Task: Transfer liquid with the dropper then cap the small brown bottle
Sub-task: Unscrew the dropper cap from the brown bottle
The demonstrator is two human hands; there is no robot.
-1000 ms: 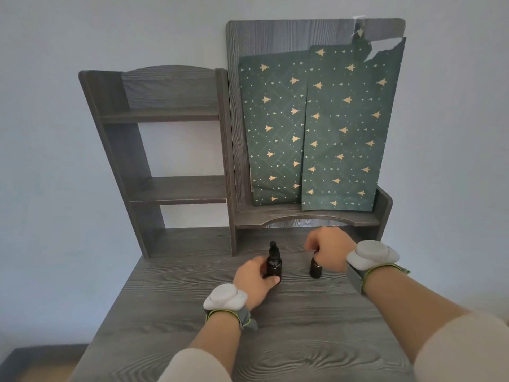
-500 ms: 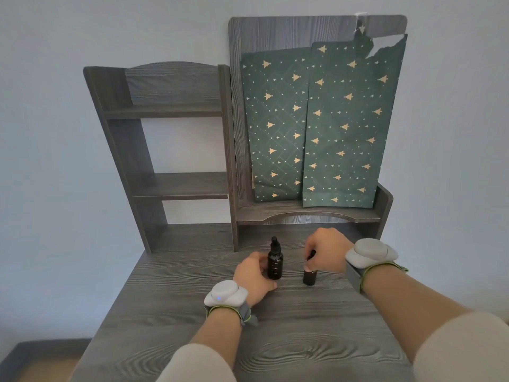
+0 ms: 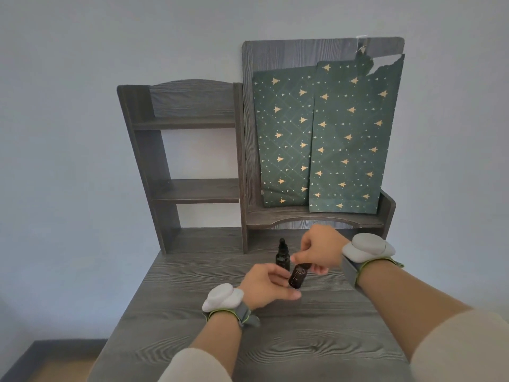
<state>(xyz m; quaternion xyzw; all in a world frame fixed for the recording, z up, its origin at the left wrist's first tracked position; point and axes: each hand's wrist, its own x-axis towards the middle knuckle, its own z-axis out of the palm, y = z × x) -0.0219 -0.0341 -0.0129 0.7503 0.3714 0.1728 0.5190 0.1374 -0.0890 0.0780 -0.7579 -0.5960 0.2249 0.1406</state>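
Head view: the right hand (image 3: 319, 250) pinches the small brown bottle (image 3: 297, 277) by its top, tilted, base toward the loosely open, empty left hand (image 3: 264, 283).

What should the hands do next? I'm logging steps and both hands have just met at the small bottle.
Probably twist off the cap: the right hand pinches the top of the tilted small brown bottle, the left hand is closing on its body, and the dropper bottle stands untouched.
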